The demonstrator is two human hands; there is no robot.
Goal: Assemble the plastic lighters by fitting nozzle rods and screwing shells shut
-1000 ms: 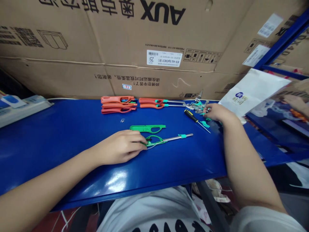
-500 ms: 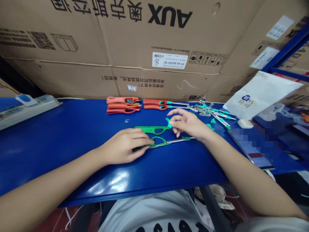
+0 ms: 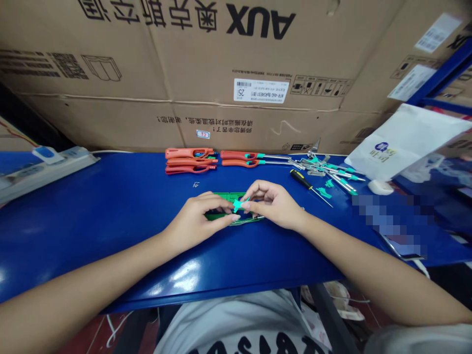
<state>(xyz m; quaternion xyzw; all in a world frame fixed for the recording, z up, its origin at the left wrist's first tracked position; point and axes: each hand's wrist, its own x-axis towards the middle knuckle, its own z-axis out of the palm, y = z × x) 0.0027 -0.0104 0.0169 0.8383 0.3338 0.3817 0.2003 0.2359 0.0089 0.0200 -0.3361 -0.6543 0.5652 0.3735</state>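
Between my two hands is a small teal plastic trigger piece [image 3: 236,205]. The thumb and fingers of my right hand [image 3: 271,204] pinch its right side. At its left end are the thumb and index fingertip of my left hand [image 3: 201,214], closing on it. Under and behind the hands lie two green lighter casing halves. The far half [image 3: 224,195] is partly covered by my fingers. The near half [image 3: 245,221] sits below the trigger, with a metal tube running right from it, mostly hidden by my right hand.
Orange and red lighter casings [image 3: 190,161] and orange lighters with metal necks [image 3: 239,160] lie at the back. To the right are a heap of metal tubes and teal parts [image 3: 332,172], a screwdriver [image 3: 302,180] and a phone [image 3: 400,243]. A power strip [image 3: 70,164] is at left.
My right hand has moved left and nearer with the teal trigger. My left hand has lifted off the near green casing to meet it. The screwdriver has come into sight.
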